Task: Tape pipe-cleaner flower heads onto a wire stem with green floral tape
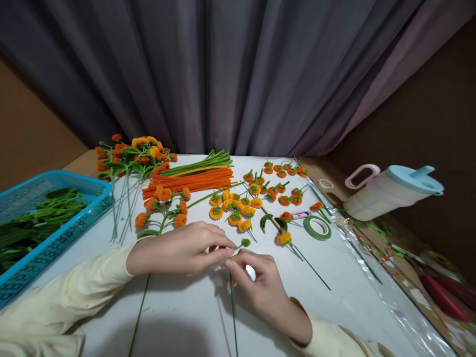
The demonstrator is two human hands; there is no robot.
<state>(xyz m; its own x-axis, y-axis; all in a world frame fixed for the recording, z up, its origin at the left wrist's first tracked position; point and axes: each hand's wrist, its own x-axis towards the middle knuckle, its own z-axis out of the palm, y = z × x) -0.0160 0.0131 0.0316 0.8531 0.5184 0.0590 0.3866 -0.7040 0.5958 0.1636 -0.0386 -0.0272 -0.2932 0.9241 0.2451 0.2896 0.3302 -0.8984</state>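
Observation:
My left hand (189, 248) and my right hand (262, 282) meet over the white tabletop, fingertips pinched together. Between them is the upper end of a thin dark green wire stem (233, 317), which hangs down toward the near edge. A small fuzzy green tip (246, 242) sticks out just beyond the fingers; how it joins the stem is hidden. Beside my left wrist lies an orange flower spray (163, 213), its long stem passing under the forearm. Yellow flower heads (236, 206) lie just beyond my hands.
A blue basket (107, 191) of green leaves stands left. Behind are finished flowers (137, 153), orange chenille stems (193, 179) and green ones (203, 164). Orange flower heads (284, 200), green tape (317, 227) and a pink cutter (300, 215) lie right, near a tumbler (390, 193) and red-handled pliers (442, 297).

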